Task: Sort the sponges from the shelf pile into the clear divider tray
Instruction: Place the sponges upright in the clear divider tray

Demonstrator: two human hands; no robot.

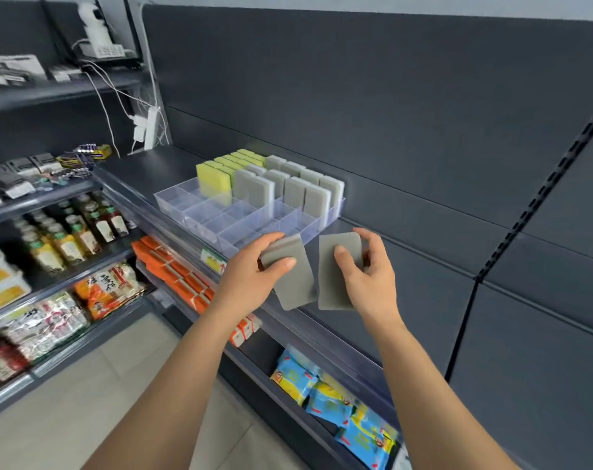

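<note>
The clear divider tray point(193, 212) sits on the dark shelf. Its back slots hold several yellow sponges point(215, 179) on the left and several grey sponges point(317, 198) on the right, all standing on edge. The front slots hold nothing. My left hand point(254, 276) grips one grey sponge point(297, 286) just in front of the tray's near corner. My right hand point(368, 276) grips a second grey sponge point(332, 286) beside it. Both held sponges hang over the shelf's front edge, close together and apart from the tray.
The shelf's clear front rail point(173, 228) runs below the tray. Lower shelves hold orange packs point(173, 269) and blue-yellow packets point(325, 391). Bottles point(78, 228) and noodle packs fill the left racks. A power strip with cables point(151, 128) hangs at the back left.
</note>
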